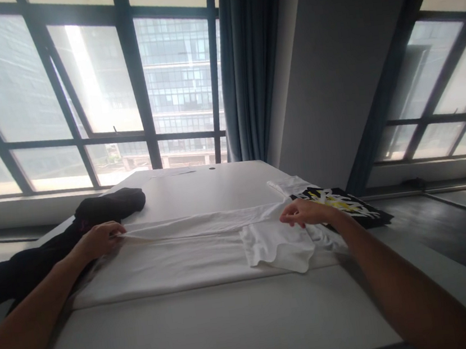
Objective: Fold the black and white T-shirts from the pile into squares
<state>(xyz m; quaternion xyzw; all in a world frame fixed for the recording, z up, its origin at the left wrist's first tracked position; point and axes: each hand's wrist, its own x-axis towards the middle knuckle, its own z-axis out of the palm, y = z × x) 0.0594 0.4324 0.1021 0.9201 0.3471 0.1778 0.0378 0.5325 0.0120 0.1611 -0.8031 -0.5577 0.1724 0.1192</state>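
Observation:
A white T-shirt (175, 261) lies sideways across the white table, with its far side turned over in a long strip toward me. One short sleeve (282, 247) rests on top near its right end. My left hand (103, 238) pinches the left end of the turned-over strip, where the cloth is pulled into a taut point. At the right end my right hand (299, 213) is closed on the shirt's cloth near the shoulder; its fingertips curl downward over the fabric.
Dark clothing (109, 206) is heaped along the table's left edge. A black printed garment (347, 206) with white and yellow lettering hangs over the right edge. The white table (218, 329) reaches back toward the windows (178, 73) and a blue curtain (249, 70).

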